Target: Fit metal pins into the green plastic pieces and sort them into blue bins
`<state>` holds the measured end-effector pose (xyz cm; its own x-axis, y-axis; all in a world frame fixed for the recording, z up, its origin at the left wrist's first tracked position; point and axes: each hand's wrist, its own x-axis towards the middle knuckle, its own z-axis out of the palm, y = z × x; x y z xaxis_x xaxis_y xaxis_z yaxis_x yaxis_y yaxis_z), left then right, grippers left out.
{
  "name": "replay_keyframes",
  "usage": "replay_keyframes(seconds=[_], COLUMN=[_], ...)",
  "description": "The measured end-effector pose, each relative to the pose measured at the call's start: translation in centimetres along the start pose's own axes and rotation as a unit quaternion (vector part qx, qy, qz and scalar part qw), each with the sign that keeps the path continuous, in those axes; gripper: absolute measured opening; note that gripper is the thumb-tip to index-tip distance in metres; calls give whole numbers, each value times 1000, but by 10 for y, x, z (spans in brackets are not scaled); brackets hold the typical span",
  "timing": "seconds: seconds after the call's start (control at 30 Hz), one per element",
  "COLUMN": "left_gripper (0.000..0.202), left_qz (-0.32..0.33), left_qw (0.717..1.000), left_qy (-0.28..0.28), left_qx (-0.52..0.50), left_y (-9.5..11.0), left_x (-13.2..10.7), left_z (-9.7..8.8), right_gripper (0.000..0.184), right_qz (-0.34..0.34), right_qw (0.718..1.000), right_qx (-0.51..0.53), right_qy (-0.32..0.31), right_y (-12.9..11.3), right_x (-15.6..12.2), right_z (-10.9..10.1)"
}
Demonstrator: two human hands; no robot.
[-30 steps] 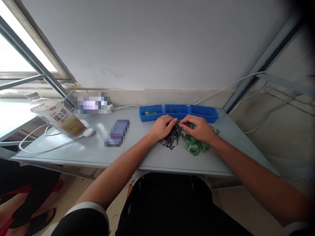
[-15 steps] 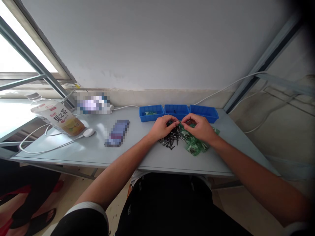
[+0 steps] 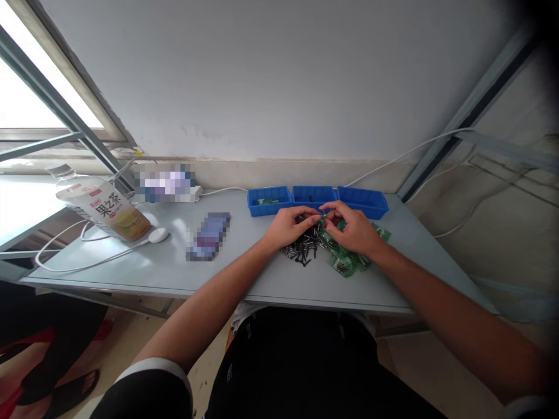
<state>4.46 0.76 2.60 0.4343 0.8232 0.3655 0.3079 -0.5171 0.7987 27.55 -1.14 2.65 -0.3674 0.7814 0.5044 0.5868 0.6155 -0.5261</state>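
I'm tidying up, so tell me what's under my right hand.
Green packets show around the edges of your right hand, with dark screws to its left; whatever lies directly beneath the palm is covered.

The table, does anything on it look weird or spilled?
The bottle looks odd: it leans left in the picture, perhaps just from the camera's wide view. The black screws lie in a loose heap, like a spill, outside the blue bins.
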Motion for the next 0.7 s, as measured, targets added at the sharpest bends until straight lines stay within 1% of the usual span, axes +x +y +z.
replay_keyframes(seconds=[0.1,0.2,0.3,0.4,0.5,0.6,0.7], left_gripper=[45,47,46,48,50,48,45], left_qz=[-9,-6,4,10,2,-5,-12], left_qw=[1000,999,998,992,985,984,983], left_qy=[-19,-16,-34,-52,-53,-37,-14], left_qx=[-16,-35,-59,-111,-164,-173,-180], left_y=[1,1,-1,-5,-8,-9,-8], left_x=[-2,-3,-3,-2,0,1,1], left_z=[0,1,2,5,8,8,7], right_gripper=[30,26,22,17,16,17,19], right_qz=[22,33,28,15,7,-1,-28], right_qw=[1000,998,997,996,997,998,999], right_qx=[4,18,24,27,23,16,9], right_qy=[19,46,70,81,75,56,46], right_y=[1,0,0,1,0,-1,-1], right_x=[-1,-1,-1,0,0,1,2], right_z=[1,1,1,2,2,2,2])
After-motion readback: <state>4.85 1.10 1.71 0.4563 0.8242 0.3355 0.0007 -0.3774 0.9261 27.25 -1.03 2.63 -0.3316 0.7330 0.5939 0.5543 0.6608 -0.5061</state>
